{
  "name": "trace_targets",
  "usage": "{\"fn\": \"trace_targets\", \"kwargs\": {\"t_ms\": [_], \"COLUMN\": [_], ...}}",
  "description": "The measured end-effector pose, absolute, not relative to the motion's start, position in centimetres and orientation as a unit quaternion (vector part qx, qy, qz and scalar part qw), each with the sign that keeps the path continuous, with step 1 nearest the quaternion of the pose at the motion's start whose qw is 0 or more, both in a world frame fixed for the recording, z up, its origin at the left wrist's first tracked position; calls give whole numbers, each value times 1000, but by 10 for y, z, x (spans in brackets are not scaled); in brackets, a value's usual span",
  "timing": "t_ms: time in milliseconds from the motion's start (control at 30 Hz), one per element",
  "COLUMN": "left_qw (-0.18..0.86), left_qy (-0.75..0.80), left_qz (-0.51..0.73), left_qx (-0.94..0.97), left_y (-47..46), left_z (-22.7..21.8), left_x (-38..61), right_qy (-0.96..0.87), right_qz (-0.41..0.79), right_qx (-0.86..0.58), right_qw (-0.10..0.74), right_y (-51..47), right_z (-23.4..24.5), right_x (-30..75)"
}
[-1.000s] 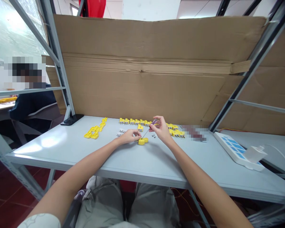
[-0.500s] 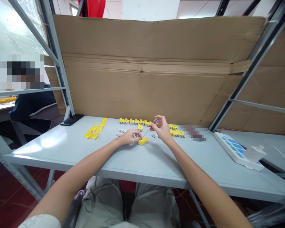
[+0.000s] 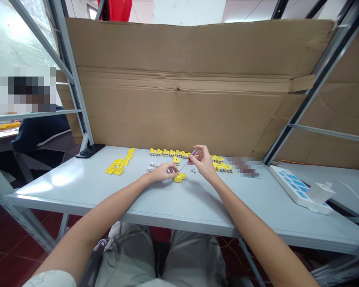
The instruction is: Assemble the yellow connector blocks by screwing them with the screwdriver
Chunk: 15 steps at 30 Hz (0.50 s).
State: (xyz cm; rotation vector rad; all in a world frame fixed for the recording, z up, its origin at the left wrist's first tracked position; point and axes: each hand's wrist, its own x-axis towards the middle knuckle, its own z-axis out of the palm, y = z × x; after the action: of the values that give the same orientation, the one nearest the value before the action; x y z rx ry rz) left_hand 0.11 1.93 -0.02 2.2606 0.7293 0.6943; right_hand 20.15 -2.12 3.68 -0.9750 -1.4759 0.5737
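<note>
My right hand (image 3: 204,161) pinches a small screwdriver (image 3: 187,164) with a purplish handle, and its thin shaft slants down and left toward a yellow plastic connector (image 3: 178,178). My left hand (image 3: 164,172) rests its fingertips on that connector, partly hiding it. Beyond the hands runs a row of yellow connectors (image 3: 167,152). A few small white metal parts (image 3: 153,165) lie left of my right hand, and tiny screws (image 3: 193,170) lie just below the screwdriver. More yellow connectors lie in a linked strip (image 3: 118,167) and a cluster (image 3: 221,168).
The pale grey table (image 3: 62,179) has a front edge close to my arms. A cardboard sheet (image 3: 179,87) stands behind it between metal shelf uprights. A phone (image 3: 90,150), a blurred object (image 3: 245,167) and a white-and-blue power strip (image 3: 296,187) lie around. A seated person (image 3: 38,135) is at far left.
The view has drifted slightly. Both hands stay nearly in place, with the screwdriver still held at the yellow connector.
</note>
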Motion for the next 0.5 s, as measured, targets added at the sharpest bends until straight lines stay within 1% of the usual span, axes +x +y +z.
{"fn": "trace_targets", "kwargs": {"t_ms": [233, 500], "left_qw": [358, 345], "left_qy": [278, 269], "left_qz": [231, 222], "left_qx": [861, 872], "left_y": [17, 19], "left_z": [1, -3], "left_x": [1, 2], "right_qy": [-648, -642], "right_qz": [237, 243], "right_qx": [-429, -423], "right_qw": [583, 592], "right_y": [-22, -23], "right_z": [35, 37], "right_x": [200, 200]}}
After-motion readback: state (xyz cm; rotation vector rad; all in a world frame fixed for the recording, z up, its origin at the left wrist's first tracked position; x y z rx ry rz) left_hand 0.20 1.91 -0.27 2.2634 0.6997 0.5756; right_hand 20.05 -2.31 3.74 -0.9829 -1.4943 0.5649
